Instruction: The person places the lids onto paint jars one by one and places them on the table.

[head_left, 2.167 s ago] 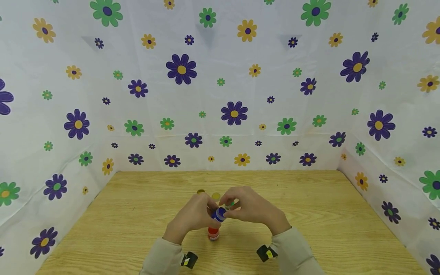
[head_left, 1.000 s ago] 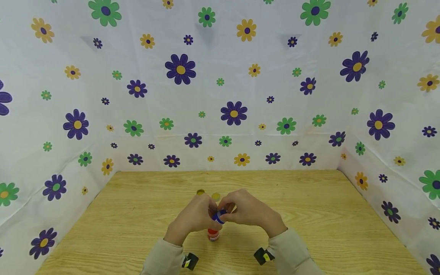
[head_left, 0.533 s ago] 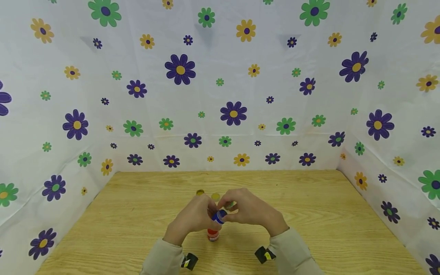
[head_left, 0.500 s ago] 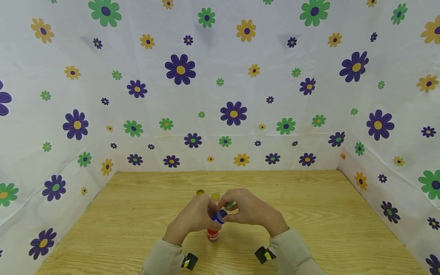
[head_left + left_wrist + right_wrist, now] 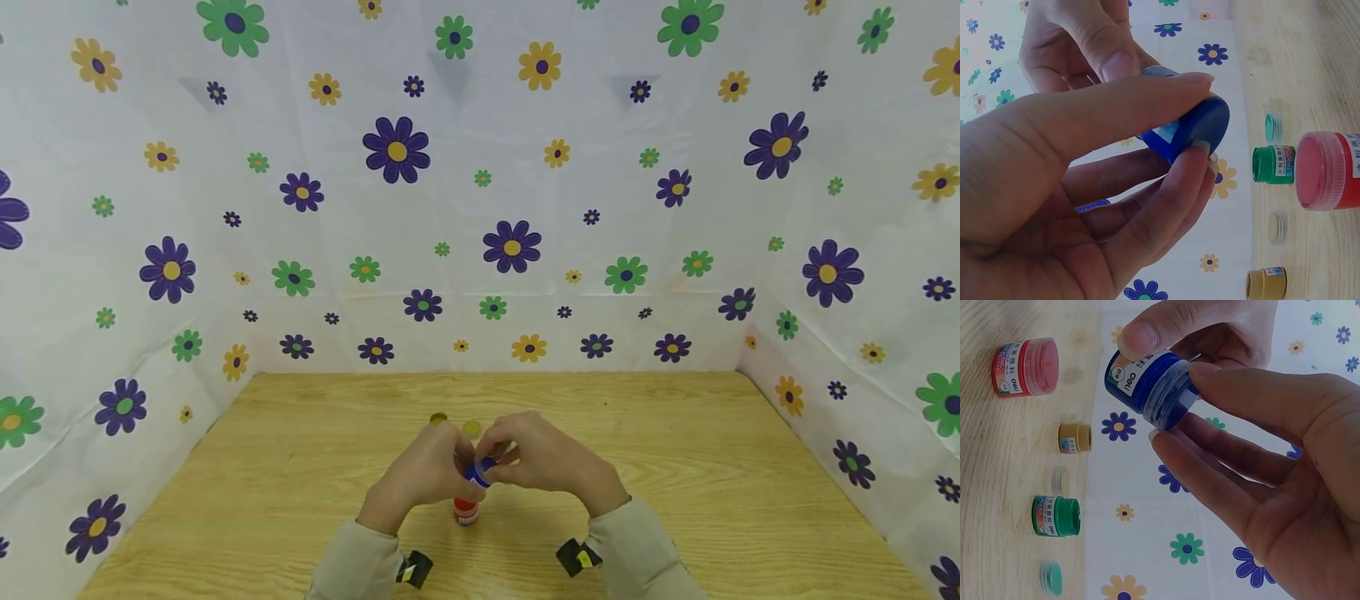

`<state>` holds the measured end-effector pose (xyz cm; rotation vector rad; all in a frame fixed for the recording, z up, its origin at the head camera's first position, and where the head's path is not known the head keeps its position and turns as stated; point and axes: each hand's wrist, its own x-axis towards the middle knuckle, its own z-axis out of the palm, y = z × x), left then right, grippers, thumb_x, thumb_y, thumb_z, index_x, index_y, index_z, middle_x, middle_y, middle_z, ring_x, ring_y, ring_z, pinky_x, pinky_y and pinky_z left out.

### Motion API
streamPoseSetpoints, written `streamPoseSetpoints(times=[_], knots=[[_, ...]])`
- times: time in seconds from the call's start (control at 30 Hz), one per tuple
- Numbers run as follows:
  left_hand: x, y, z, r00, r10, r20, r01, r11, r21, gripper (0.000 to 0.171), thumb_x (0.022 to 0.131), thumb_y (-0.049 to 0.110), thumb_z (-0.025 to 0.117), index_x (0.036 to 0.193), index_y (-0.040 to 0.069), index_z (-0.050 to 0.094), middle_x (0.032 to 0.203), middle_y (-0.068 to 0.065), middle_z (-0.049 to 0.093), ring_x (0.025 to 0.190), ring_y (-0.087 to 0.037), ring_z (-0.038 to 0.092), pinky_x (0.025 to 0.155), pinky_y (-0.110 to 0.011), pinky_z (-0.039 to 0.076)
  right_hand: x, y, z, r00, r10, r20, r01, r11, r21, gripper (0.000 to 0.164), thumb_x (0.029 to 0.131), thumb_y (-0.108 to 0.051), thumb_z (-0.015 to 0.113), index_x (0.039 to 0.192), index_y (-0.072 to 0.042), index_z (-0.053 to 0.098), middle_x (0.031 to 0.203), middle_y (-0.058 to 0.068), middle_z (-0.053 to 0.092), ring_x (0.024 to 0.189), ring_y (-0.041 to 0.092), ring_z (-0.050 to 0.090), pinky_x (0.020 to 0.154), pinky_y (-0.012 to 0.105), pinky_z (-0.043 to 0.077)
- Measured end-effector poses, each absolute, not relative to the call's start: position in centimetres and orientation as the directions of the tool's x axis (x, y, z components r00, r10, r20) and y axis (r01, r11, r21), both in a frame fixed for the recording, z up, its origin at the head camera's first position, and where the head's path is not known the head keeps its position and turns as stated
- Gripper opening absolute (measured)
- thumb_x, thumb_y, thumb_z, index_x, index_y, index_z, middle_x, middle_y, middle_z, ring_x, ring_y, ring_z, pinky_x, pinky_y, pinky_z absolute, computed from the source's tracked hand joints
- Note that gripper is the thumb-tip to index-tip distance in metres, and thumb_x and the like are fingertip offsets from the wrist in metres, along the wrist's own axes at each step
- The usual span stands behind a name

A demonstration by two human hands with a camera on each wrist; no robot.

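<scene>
Head view had your flowered backdrop (image 5: 465, 196) towering behind the desk (image 5: 675, 467), and there you were: left hand (image 5: 422, 467) wrapped round the tilted blue jar (image 5: 1132, 378), held above the wood, right hand (image 5: 543, 454) pinching its lidded end (image 5: 1169, 397)! Beneath stood the red jar (image 5: 1013, 367), capped; farther off, the uncapped green jar (image 5: 1047, 517) and ochre jar (image 5: 1070, 439), with a green cap (image 5: 1051, 578) and yellow cap (image 5: 1060, 481) nearby.

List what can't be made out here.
- Head view: round green plastic lid, hidden by the right hand.
- Head view: printing on the round red plastic jar, too small to read.
- Left wrist view: red jar's base, cut off by right edge.
- Left wrist view: part of the round blue plastic jar, covered by the left hand.
</scene>
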<state>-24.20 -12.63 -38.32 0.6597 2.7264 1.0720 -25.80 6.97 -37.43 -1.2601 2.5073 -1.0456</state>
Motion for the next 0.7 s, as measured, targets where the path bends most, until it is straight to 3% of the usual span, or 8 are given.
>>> streamPoseSetpoints(times=[0.33, 0.7], knots=[[-24.21, -12.63, -38.30, -0.890, 0.454, 0.031, 0.352, 0.646, 0.678, 0.020, 0.065, 0.012, 0.085, 0.081, 0.008, 0.073, 0.072, 0.002, 0.070, 0.063, -0.008, 0.063, 0.058, -0.024, 0.054, -25.86, 7.01, -37.46, -0.653, -0.740, 0.159, -0.647, 0.437, -0.625, 0.017, 0.086, -0.013, 0.070, 0.102, -0.013, 0.071, 0.101, 0.000, 0.068, 0.087, 0.005, 0.065, 0.076, 0.015, 0.052], [-24.20, -12.75, -38.14, -0.894, 0.447, 0.025, 0.337, 0.635, 0.695, 0.020, 0.065, 0.011, 0.085, 0.082, 0.009, 0.074, 0.073, 0.002, 0.071, 0.064, -0.008, 0.065, 0.061, -0.025, 0.055, -25.86, 7.18, -37.38, -0.652, -0.740, 0.164, -0.636, 0.417, -0.649, 0.020, 0.085, -0.013, 0.070, 0.105, -0.013, 0.069, 0.104, 0.000, 0.066, 0.094, 0.011, 0.065, 0.082, 0.026, 0.056]])
